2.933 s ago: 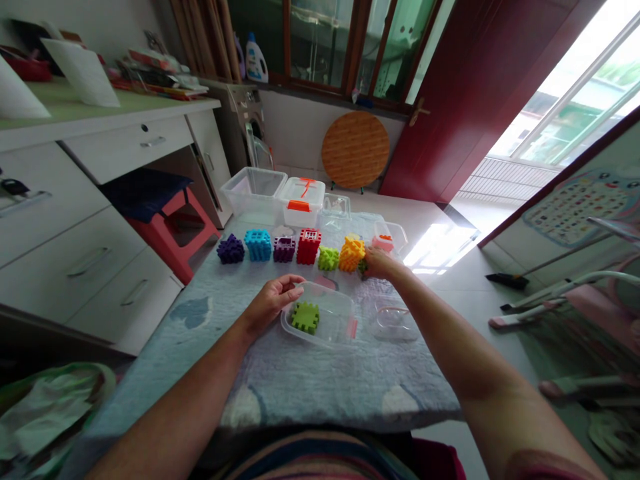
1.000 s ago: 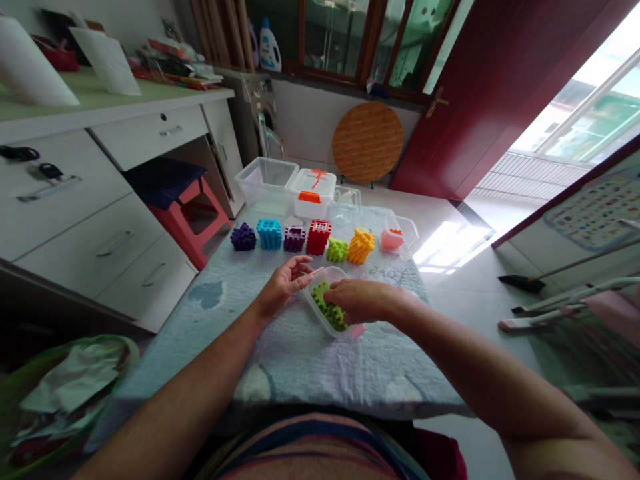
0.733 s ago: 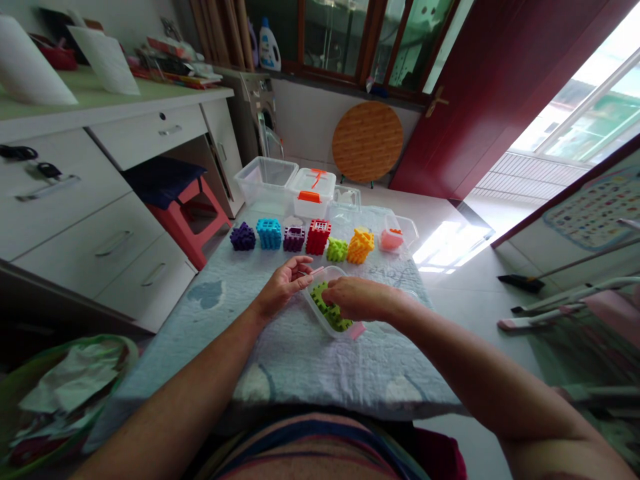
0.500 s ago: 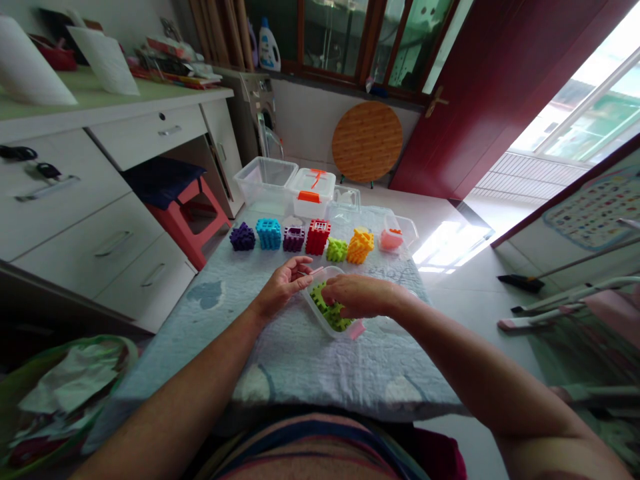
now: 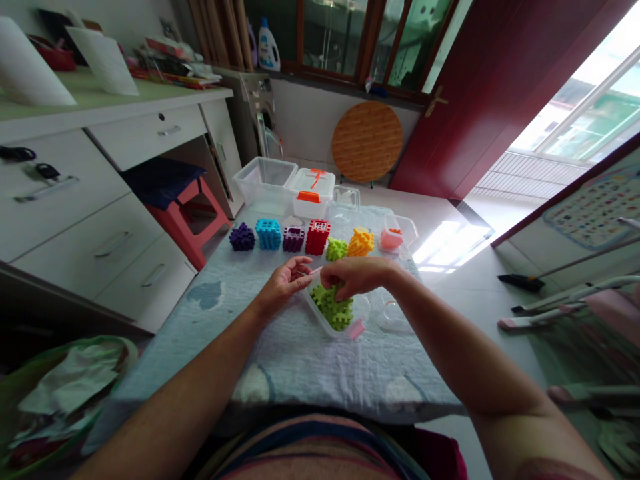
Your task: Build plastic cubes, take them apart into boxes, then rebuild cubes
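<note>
A clear plastic container (image 5: pixel 320 321) with a pink latch sits in front of me, holding lime-green notched toy blocks (image 5: pixel 334 308). My left hand (image 5: pixel 286 283) is at its far left corner, thumb and fingers closed about the pink latch and rim there. Over the container, my right hand (image 5: pixel 357 275) is bent down with its fingers closed on a green block; the fingertips are partly hidden. Beyond my hands stand notched block groups in a row: dark purple (image 5: pixel 242 237), blue (image 5: pixel 269 233), plum (image 5: pixel 293 237), red (image 5: pixel 317 236), green (image 5: pixel 337 249) and yellow (image 5: pixel 361 242).
Behind the row are an open clear bin (image 5: pixel 265 183), a lidded box with orange clasps (image 5: pixel 313 191) and a small clear box (image 5: pixel 346 198). A container with pink pieces (image 5: pixel 391 238) stands at the right. A clear lid (image 5: pixel 395 313) lies right of my hand.
My right hand has risen and moved slightly away from me, lifting up among the green blocks. More of the blocks shows beneath it. My left hand has stayed in place.
</note>
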`<state>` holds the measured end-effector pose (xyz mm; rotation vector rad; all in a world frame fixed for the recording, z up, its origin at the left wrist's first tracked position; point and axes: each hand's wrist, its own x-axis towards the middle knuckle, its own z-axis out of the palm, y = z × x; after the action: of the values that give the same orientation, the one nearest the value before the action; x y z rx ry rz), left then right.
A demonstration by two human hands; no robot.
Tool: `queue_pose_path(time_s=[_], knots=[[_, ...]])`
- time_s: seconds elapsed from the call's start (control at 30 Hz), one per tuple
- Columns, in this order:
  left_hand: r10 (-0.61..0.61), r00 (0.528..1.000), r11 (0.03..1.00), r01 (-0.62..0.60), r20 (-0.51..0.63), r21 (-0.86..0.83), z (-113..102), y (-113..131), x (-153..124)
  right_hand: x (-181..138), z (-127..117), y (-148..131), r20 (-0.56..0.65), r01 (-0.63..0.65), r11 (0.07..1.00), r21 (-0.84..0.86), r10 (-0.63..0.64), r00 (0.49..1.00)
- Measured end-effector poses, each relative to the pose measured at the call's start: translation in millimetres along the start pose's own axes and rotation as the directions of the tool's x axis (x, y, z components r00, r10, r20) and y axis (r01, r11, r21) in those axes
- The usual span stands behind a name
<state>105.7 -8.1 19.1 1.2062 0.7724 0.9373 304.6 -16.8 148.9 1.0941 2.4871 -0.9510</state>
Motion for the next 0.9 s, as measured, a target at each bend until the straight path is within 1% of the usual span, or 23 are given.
queue_pose_path(time_s=[0.1, 0.17, 0.3, 0.4, 0.5, 0.6, 0.7, 0.9], knots=[[-0.004, 1.0, 1.0, 0.004, -0.005, -0.003, 0.0, 0.3, 0.9, 4.9, -1.5, 4.9, 0.01, 0.011, 1.0, 0.016, -0.011, 1.0], [0.0, 1.0, 1.0, 0.0, -0.003, -0.002, 0.4, 0.5, 1.1, 7.0, 0.6, 5.4, 0.029, 0.003, 1.0, -0.015, -0.002, 1.0], [0.009, 1.0, 1.0, -0.009, -0.003, -0.001, 0.7, 0.1, 0.4, 6.0, 9.7, -3.7, 0.021, -0.041, 0.988, -0.149, 0.045, 0.999], [0.015, 1.0, 1.0, -0.015, -0.005, 0.003, 0.8, 0.0, -0.8, 1.2, 18.3, -17.0, -0.006, -0.106, 0.953, -0.283, 0.108, 0.994], [0.011, 1.0, 1.0, -0.011, -0.007, 0.007, 1.4, 1.2, -2.2, -3.0, 25.9, -27.9, -0.003, -0.141, 0.925, -0.352, 0.15, 0.989], [0.015, 1.0, 1.0, -0.014, -0.009, 0.014, 2.4, 2.8, -3.0, -3.8, 31.0, -31.3, -0.01, -0.121, 0.928, -0.353, 0.126, 0.992], [0.019, 1.0, 1.0, -0.019, -0.009, 0.02, 2.8, 3.7, -2.9, -2.5, 32.8, -28.9, -0.009, -0.088, 0.938, -0.336, 0.09, 0.996], [0.01, 1.0, 1.0, -0.009, -0.018, 0.019, 2.9, 3.0, -2.3, -6.7, 28.5, -21.0, -0.063, -0.02, 0.96, -0.28, 0.002, 0.998]])
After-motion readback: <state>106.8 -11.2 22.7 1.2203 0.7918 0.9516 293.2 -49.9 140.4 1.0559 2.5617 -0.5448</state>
